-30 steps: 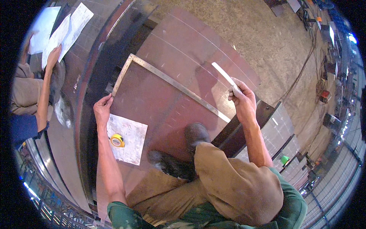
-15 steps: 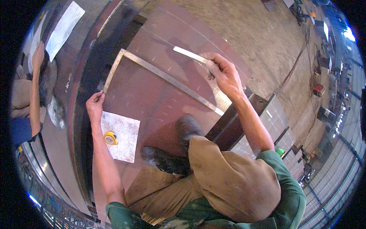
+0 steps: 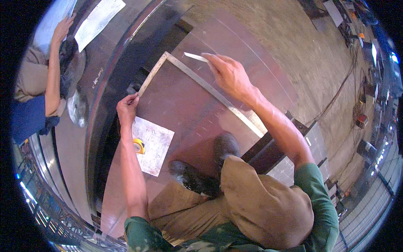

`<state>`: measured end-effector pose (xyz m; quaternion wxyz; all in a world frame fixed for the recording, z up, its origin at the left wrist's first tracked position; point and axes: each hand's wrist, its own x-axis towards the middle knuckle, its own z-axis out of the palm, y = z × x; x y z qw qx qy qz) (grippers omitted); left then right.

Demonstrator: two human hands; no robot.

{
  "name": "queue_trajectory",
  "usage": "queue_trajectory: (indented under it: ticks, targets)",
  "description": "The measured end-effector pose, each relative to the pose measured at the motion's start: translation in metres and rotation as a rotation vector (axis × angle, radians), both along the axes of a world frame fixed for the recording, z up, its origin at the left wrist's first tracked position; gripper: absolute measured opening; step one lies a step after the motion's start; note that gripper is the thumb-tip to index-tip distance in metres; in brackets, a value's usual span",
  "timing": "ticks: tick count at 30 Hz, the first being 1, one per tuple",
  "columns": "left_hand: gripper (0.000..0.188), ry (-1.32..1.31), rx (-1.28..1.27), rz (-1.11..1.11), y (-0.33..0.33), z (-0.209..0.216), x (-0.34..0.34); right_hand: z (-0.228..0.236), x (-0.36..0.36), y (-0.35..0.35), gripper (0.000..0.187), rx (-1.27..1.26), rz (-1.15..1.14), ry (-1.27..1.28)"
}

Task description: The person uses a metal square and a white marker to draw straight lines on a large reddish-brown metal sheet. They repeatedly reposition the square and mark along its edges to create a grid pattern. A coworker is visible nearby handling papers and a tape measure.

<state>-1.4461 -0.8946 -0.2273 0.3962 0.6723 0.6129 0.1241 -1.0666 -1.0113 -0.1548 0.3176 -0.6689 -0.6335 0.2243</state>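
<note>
At the far left a second person's arm (image 3: 52, 71) reaches up to white sheets of paper (image 3: 98, 21), well apart from the large rust-brown steel plate (image 3: 184, 113) on which the wearer crouches. The left hand (image 3: 127, 110) rests at the plate's left edge, fingers curled and pinched on the lower end of the short arm of a large L-shaped grey metal square (image 3: 201, 84); the fingertips hide that end. Just below this hand, on the plate, lies a white printed paper sheet (image 3: 154, 145) with a yellow tape measure (image 3: 139, 145) sitting at the sheet's left edge. The square lies flat on the plate, its corner near the plate's upper edge and its long arm running down to the right. The right hand (image 3: 228, 75) hovers over that long arm near the corner, fingers closed around a thin white stick of marking chalk (image 3: 195, 56) whose tip points left. Whether the chalk touches the plate cannot be told. Two dark work boots (image 3: 210, 164) stand on the plate's lower part, partly hidden by the tan trouser knees (image 3: 260, 206).
</note>
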Motion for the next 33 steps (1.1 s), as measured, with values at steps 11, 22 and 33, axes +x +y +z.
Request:
queue_trajectory:
  ticks: [11, 22, 33]
  targets:
    - [0.019, -0.125, -0.072, 0.034, 0.003, -0.02, -0.016, 0.0, 0.012, 0.016, 0.029, 0.094, 0.009, -0.036]
    - [0.018, -0.011, 0.051, 0.057, -0.003, -0.011, -0.008, -0.008, -0.006, 0.039, 0.033, 0.084, 0.082, -0.071]
    - [0.018, 0.028, 0.075, 0.058, -0.008, 0.001, 0.005, -0.019, -0.025, 0.059, 0.031, 0.088, 0.161, -0.109]
